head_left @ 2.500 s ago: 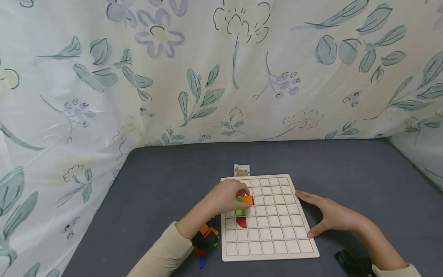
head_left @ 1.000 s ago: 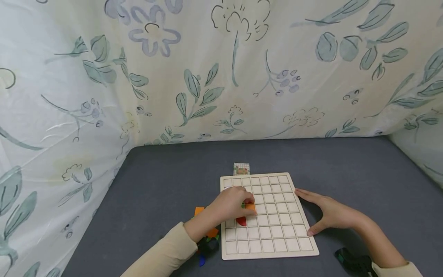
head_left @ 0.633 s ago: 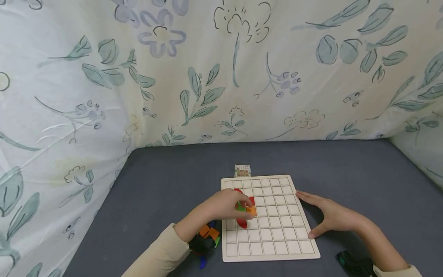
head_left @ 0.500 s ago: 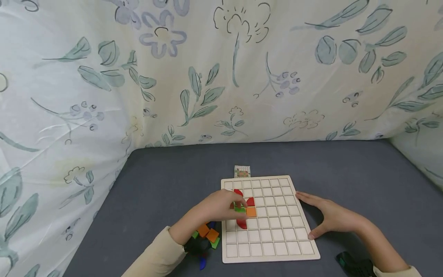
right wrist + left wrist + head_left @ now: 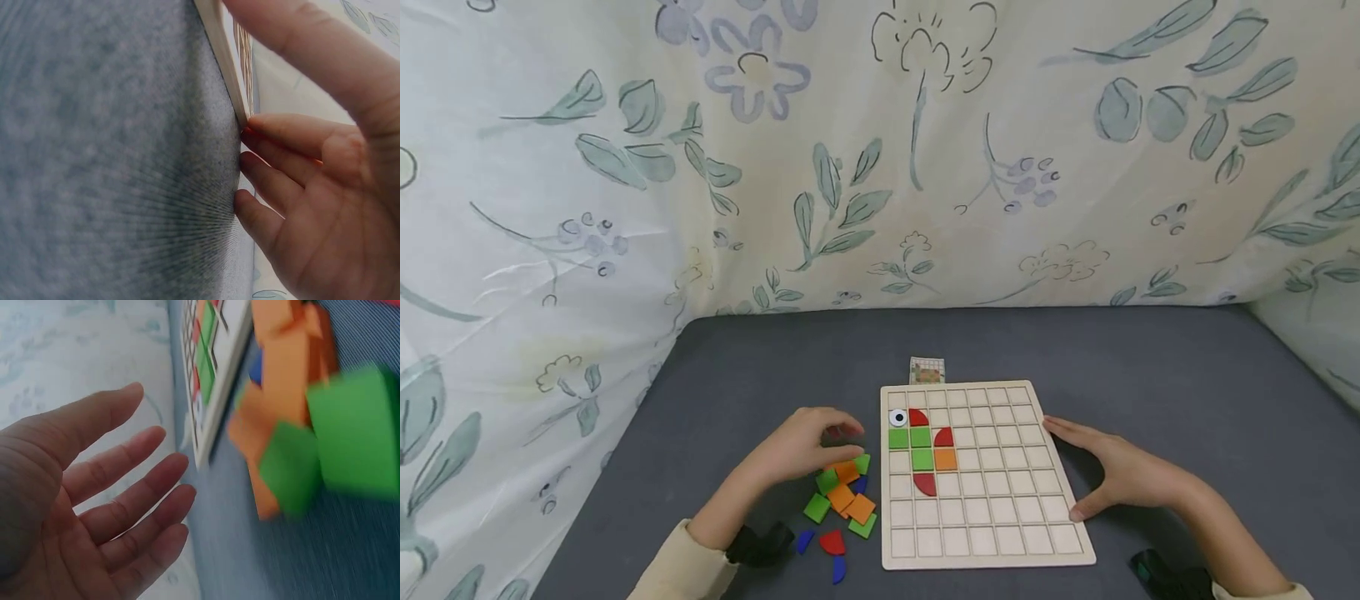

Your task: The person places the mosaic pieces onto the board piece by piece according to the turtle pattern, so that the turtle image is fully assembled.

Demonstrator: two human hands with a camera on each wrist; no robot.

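Note:
My left hand point(image 5: 808, 443) is over the far end of a pile of blocks, its fingers relaxed and nothing between them in the left wrist view. Under and beside it lie green blocks point(image 5: 817, 507), orange blocks point(image 5: 860, 508) and a few blue and red pieces. My right hand point(image 5: 1108, 467) rests at the right edge of the pale gridded board point(image 5: 1000, 533), thumb and fingertips touching its side. On the board's left part sit an eye tile point(image 5: 898, 418), three green squares, an orange square point(image 5: 945, 459) and three red quarter-round pieces point(image 5: 925, 484).
A small printed card point(image 5: 927, 370) lies just beyond the board's far edge. A red quarter-round piece point(image 5: 832, 542) and blue pieces point(image 5: 838, 570) lie at the near end of the pile. A floral cloth point(image 5: 925, 167) hangs behind the dark table point(image 5: 760, 358).
My left hand set an orange square on the board below a red quarter-round, let go, and moved left to the block pile. My right hand has stayed at the board's edge.

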